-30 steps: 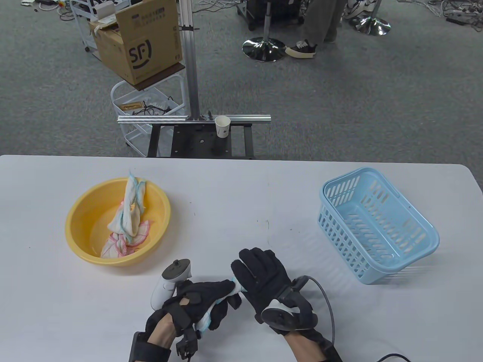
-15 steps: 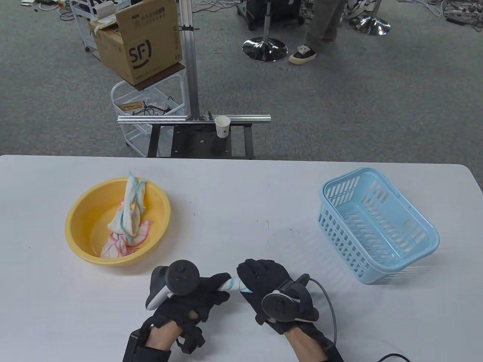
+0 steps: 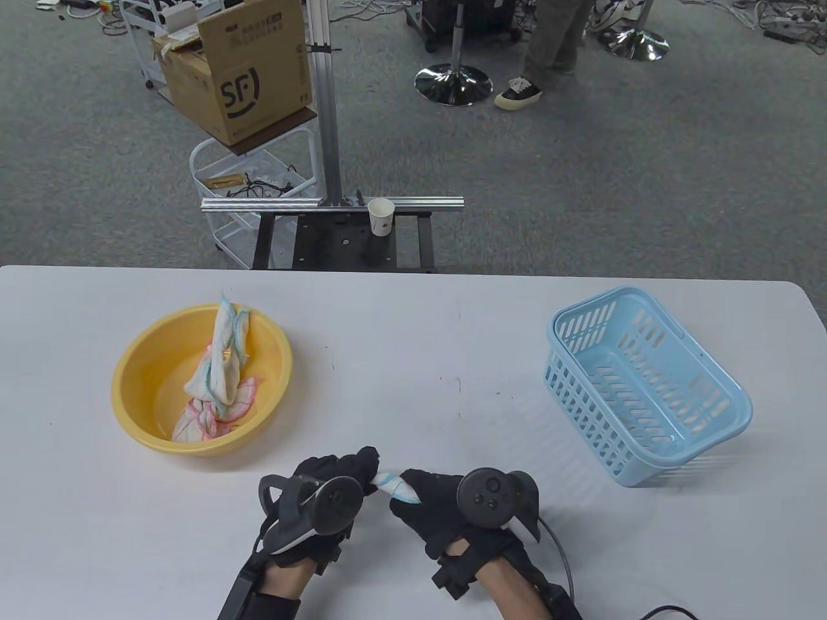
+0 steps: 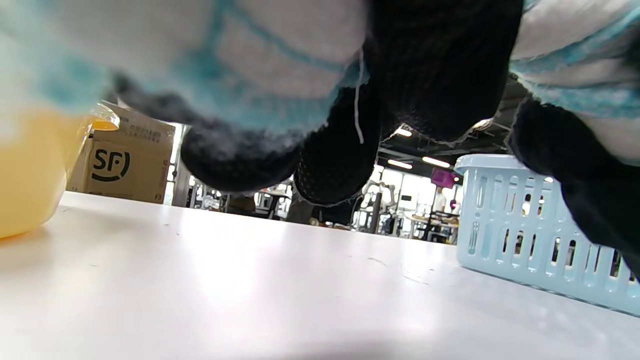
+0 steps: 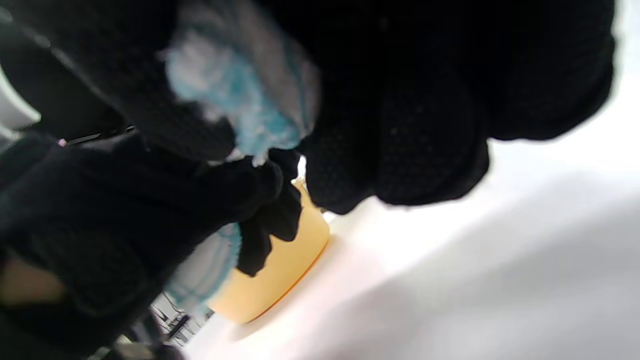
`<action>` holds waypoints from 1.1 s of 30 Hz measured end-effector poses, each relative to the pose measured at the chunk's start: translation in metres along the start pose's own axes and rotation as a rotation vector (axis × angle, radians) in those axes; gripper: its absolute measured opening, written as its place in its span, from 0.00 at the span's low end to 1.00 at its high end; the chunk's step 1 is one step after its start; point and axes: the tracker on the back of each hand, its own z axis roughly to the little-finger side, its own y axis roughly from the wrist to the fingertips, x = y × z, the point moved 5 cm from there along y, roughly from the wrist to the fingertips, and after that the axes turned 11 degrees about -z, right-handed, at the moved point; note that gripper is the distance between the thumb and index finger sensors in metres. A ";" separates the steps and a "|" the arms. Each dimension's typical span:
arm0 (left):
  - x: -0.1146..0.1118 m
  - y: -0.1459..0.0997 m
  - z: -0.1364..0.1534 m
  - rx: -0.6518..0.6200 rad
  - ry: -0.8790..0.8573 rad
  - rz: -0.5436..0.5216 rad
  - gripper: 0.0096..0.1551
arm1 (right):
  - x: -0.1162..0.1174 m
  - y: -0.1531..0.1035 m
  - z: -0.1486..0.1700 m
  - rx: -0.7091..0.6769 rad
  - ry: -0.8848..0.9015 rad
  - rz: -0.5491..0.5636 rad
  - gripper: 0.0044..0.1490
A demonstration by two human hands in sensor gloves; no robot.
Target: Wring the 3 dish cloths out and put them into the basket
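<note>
While two cloths (image 3: 216,378) are lying in the bowl (image 3: 139,378), left hand (image 3: 323,494) and right hand (image 3: 446,510) are both gripping a twisted cloth (image 3: 393,485) above the worktop (image 3: 413,336).

A broad stretch of the white table (image 3: 413,336) is lying bare between the round yellow plastic basin (image 3: 139,394) on the left and the light blue slotted plastic basket (image 3: 730,400) on the right. The two are standing well apart, so nothing is blocking a straight pass across the middle. The basket's raised walls are forming the only barrier on that side, and its mouth is facing open upward.
</note>
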 end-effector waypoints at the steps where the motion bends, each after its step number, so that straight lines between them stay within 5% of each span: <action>1: 0.000 -0.001 -0.001 -0.005 -0.003 -0.002 0.32 | 0.002 0.001 0.005 0.015 0.053 -0.016 0.39; 9: 0.007 -0.003 -0.006 -0.036 -0.062 -0.034 0.29 | 0.018 0.003 0.035 0.072 0.521 -0.160 0.39; 20: 0.016 -0.004 -0.007 -0.066 -0.121 -0.079 0.29 | 0.042 0.006 0.047 0.071 0.896 -0.276 0.38; 26: 0.020 -0.005 -0.009 -0.077 -0.113 -0.096 0.29 | 0.049 0.007 0.049 0.067 1.019 -0.318 0.38; 33: 0.011 -0.005 -0.005 -0.051 -0.142 -0.040 0.35 | 0.039 0.007 0.052 0.098 0.847 -0.286 0.40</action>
